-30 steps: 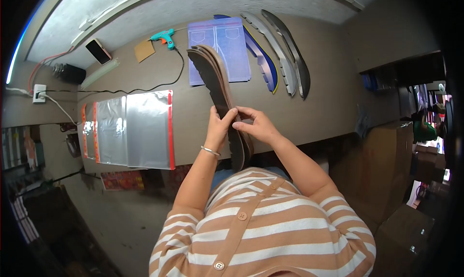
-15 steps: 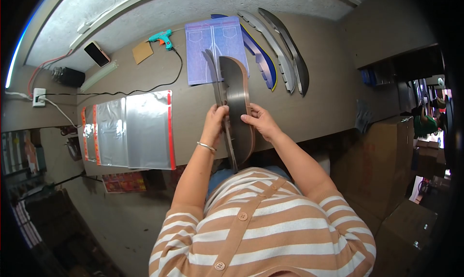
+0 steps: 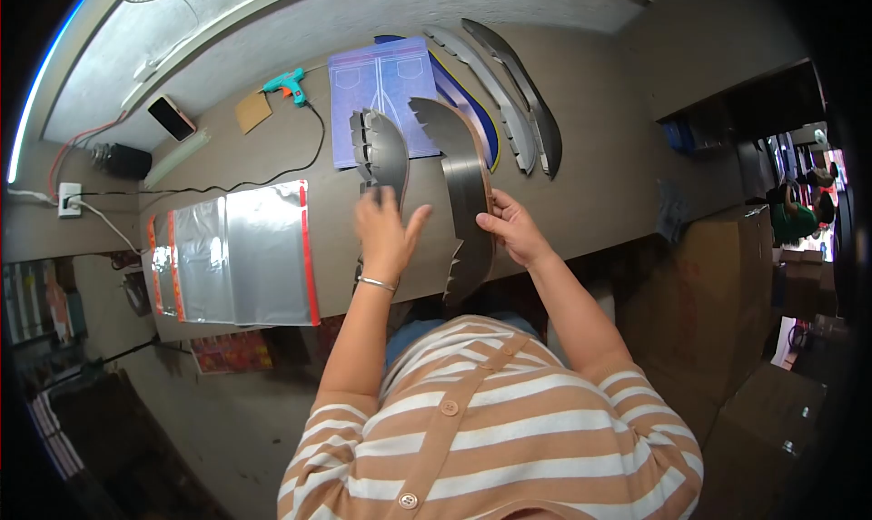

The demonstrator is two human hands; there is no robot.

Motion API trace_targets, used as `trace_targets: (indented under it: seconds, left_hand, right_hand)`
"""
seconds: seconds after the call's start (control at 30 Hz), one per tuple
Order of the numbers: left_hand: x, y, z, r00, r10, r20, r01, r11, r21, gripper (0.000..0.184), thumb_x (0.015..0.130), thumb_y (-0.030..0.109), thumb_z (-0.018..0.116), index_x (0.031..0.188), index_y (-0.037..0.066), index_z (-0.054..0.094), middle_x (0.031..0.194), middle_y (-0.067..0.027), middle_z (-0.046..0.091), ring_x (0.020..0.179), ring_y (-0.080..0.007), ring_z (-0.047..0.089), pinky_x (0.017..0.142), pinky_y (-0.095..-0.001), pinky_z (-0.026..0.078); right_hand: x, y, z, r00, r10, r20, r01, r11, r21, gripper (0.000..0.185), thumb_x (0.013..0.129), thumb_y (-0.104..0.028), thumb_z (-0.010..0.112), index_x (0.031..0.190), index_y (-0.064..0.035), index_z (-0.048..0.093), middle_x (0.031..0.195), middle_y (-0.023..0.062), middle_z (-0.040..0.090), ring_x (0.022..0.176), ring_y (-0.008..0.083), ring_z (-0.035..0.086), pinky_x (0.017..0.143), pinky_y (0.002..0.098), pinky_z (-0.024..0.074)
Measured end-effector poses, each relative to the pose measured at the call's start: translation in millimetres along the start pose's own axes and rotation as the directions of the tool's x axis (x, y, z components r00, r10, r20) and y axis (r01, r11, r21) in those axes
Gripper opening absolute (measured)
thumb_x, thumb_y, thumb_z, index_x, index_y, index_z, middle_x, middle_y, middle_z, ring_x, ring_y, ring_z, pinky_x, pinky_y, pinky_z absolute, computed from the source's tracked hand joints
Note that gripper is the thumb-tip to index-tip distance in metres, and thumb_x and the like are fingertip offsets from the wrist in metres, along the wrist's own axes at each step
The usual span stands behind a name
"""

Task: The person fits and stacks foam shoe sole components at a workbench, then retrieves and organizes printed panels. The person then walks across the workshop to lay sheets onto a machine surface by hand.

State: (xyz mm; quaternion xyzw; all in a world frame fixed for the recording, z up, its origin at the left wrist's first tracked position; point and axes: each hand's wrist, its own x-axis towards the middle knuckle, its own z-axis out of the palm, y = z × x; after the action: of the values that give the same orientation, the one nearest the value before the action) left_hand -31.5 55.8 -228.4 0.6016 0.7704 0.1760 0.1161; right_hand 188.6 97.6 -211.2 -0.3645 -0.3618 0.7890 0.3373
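Note:
My right hand (image 3: 520, 232) is closed on the brown outer edge of a dark curved panel (image 3: 469, 182), thumb on top, which stands lengthwise over the front of the table. That panel has a jagged inner edge. A second dark curved panel (image 3: 391, 149), with a row of notched tabs, is just left of it. My left hand (image 3: 383, 234) is over the lower part of this second panel, fingers spread and thumb held out. Whether its fingertips touch the panel I cannot tell. Behind both panels lies a purple pouch (image 3: 374, 84) printed like jeans.
Blue, grey and black curved panels (image 3: 513, 89) lie at the back right. Clear plastic bags (image 3: 263, 252) with red edges lie at left. A teal glue gun (image 3: 289, 86), its cord, a brown square (image 3: 253, 113) and a phone (image 3: 171, 118) are behind. Cardboard boxes (image 3: 718, 284) stand right.
The two panels, close together before, are now apart. My left hand has loosened its grip and spread its fingers, while my right hand has moved slightly right with its panel.

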Motion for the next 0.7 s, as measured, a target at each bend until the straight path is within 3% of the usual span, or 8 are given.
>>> trace_targets:
  seconds: [0.07,0.1,0.13,0.23,0.4,0.53,0.6,0.7]
  left_hand:
    - [2.7,11.2,-2.8,0.980,0.196,0.024,-0.176,0.923,-0.341,0.072,0.083,0.049,0.059,0.130,-0.002,0.041,0.123,-0.0207,0.051,0.118,-0.0325,0.045,0.100,-0.0402,0.034]
    - [1.6,30.3,-10.8,0.895,0.236,0.379,0.238,0.465,-0.852,0.066,0.085,0.046,0.055,0.129,-0.002,0.043,0.124,-0.0178,0.051,0.114,-0.0299,0.049,0.098,-0.0399,0.036]
    - [1.0,45.4,-14.2,0.682,0.493,0.540,0.688,-0.181,-0.703,0.061,0.087,0.043,0.051,0.128,-0.002,0.044,0.126,-0.0149,0.052,0.111,-0.0272,0.053,0.096,-0.0396,0.039]
    - [11.0,69.7,-7.4,0.697,0.478,0.535,0.689,-0.240,-0.683,0.051,0.089,0.032,0.045,0.128,-0.001,0.044,0.128,-0.0139,0.051,0.111,-0.0263,0.053,0.098,-0.0393,0.039]
    - [23.2,80.6,-12.2,0.721,0.490,0.490,0.661,-0.274,-0.699,0.039,0.089,0.020,0.046,0.122,0.000,0.047,0.114,-0.0156,0.060,0.102,-0.0264,0.059,0.092,-0.0376,0.047]
    - [31.4,88.3,-7.1,0.767,0.403,0.500,0.583,-0.110,-0.805,0.029,0.085,0.011,0.059,0.111,0.000,0.055,0.102,-0.0110,0.063,0.089,-0.0193,0.062,0.079,-0.0321,0.051]
    - [29.8,92.6,-2.5,0.796,0.372,0.476,0.521,-0.023,-0.853,0.025,0.084,0.009,0.063,0.107,0.000,0.058,0.099,-0.0081,0.064,0.086,-0.0166,0.062,0.076,-0.0301,0.052]
    - [29.0,100.8,-1.2,0.832,0.316,0.456,0.475,0.019,-0.880,0.030,0.082,0.008,0.066,0.110,0.002,0.057,0.100,-0.0067,0.062,0.086,-0.0157,0.061,0.076,-0.0300,0.051]
  right_hand:
    - [-5.8,-5.0,4.3,0.999,0.014,0.050,-0.018,0.996,0.091,0.039,0.086,-0.003,0.060,0.123,-0.0044,0.049,0.109,0.0052,0.061,0.095,0.0111,0.059,0.085,0.0262,0.0474]
    - [-7.9,-7.1,7.8,0.994,0.024,0.104,-0.043,0.983,0.178,0.038,0.086,-0.003,0.061,0.122,-0.0043,0.050,0.110,0.0066,0.061,0.095,0.0114,0.059,0.085,0.0264,0.0476]
    - [-10.5,-8.6,11.3,0.994,0.019,0.106,-0.038,0.983,0.179,0.038,0.086,-0.003,0.061,0.122,-0.0043,0.050,0.110,0.0066,0.061,0.095,0.0114,0.059,0.085,0.0264,0.0476]
    - [-18.5,-11.2,11.8,0.999,0.013,0.050,-0.020,0.991,0.131,0.033,0.084,-0.011,0.066,0.111,-0.0029,0.051,0.102,0.0054,0.060,0.095,0.0121,0.059,0.085,0.0262,0.0474]
    - [-12.3,-15.3,-7.9,0.920,-0.349,-0.181,0.201,0.813,-0.546,0.047,0.076,-0.035,0.076,0.094,-0.0025,0.048,0.084,0.0000,0.050,0.077,0.0103,0.053,0.070,0.0244,0.0453]
    - [4.2,-38.2,-4.7,0.828,-0.490,-0.272,0.300,0.797,-0.524,0.042,0.077,-0.034,0.075,0.090,-0.0037,0.049,0.084,0.0003,0.051,0.071,0.0086,0.048,0.066,0.0245,0.0428]
    - [2.5,-53.3,-2.8,0.957,-0.138,-0.256,0.075,0.967,-0.242,0.033,0.078,-0.030,0.074,0.084,-0.0053,0.053,0.078,-0.0010,0.052,0.067,0.0076,0.048,0.063,0.0227,0.0425]
    - [7.0,-44.2,-19.0,0.952,-0.146,-0.269,0.078,0.966,-0.247,0.023,0.081,-0.024,0.072,0.081,-0.0061,0.058,0.073,-0.0023,0.055,0.063,0.0066,0.051,0.059,0.0207,0.0429]
